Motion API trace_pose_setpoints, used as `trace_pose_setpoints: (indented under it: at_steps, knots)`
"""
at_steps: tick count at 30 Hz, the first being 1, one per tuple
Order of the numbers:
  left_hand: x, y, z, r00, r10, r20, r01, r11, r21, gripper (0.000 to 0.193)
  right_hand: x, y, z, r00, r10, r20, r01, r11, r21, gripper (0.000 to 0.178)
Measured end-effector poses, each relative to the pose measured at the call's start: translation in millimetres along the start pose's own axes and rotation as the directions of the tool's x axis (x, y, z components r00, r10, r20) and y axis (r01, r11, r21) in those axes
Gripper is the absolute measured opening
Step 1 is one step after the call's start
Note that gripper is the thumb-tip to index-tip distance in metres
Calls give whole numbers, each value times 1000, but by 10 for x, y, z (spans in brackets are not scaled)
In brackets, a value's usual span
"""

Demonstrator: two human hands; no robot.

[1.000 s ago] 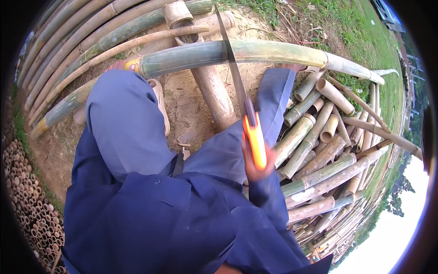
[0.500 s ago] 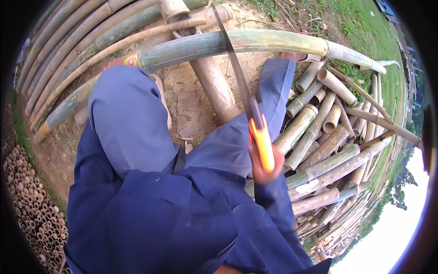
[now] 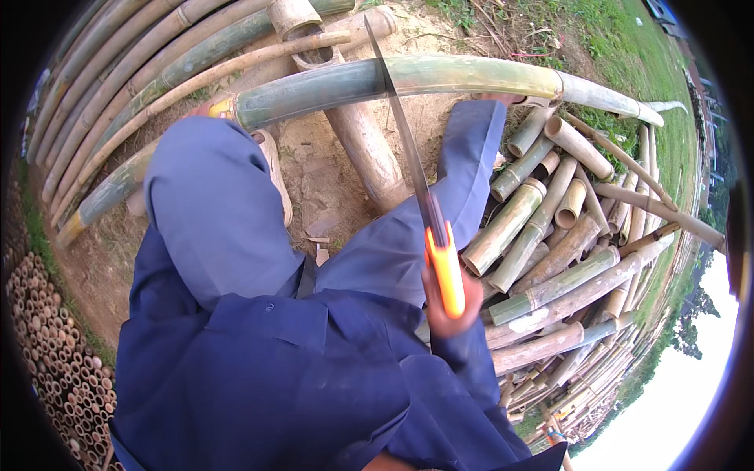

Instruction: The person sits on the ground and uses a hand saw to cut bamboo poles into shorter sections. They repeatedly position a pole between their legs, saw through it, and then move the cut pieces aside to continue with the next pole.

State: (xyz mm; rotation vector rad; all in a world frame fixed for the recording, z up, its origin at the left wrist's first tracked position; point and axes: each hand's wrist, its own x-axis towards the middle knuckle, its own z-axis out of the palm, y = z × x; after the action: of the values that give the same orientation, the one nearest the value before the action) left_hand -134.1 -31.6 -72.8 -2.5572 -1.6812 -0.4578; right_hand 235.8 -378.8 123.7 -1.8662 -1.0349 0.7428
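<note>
My right hand (image 3: 463,302) is closed around the orange handle of a hand saw (image 3: 414,169). Its long, thin blade crosses a thick green and yellow bamboo pole (image 3: 479,74), with the tip reaching past the pole's far side. Where it meets the pole, I cannot make out how deep the blade sits. My left hand (image 3: 200,110) lies on the pole left of the saw, near a yellow patch, and appears to grip it. My raised left knee hides most of that hand. Beneath the pole lies a thick, pale bamboo log (image 3: 365,153).
Cut bamboo pieces (image 3: 542,212) lie heaped at my right. Long bamboo poles (image 3: 157,71) lie side by side at the far left. A stack of short bamboo tubes (image 3: 59,353) stands at the lower left. My legs straddle dirt ground (image 3: 314,180) strewn with sawdust and chips.
My right hand has drawn the saw slightly back toward my body and left, and the blade still crosses the pole. My left knee has shifted slightly left. The pole has barely moved.
</note>
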Motion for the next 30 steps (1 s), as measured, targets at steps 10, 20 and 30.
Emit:
trace_pose_setpoints:
  at_steps: [10,20,30]
  knots:
    - [242,-162,-55,999,-2,52,1,1000,16,42,1351,408,591,986,-165,-40,165,986,3,21]
    - [-123,71,71,1000,-4,11,5,1000,-8,43,863,274,297,999,-38,-2,38,998,-41,11]
    - [-78,59,44,1000,4,24,-4,1000,0,44,31,-154,-131,988,146,43,-145,989,-21,26]
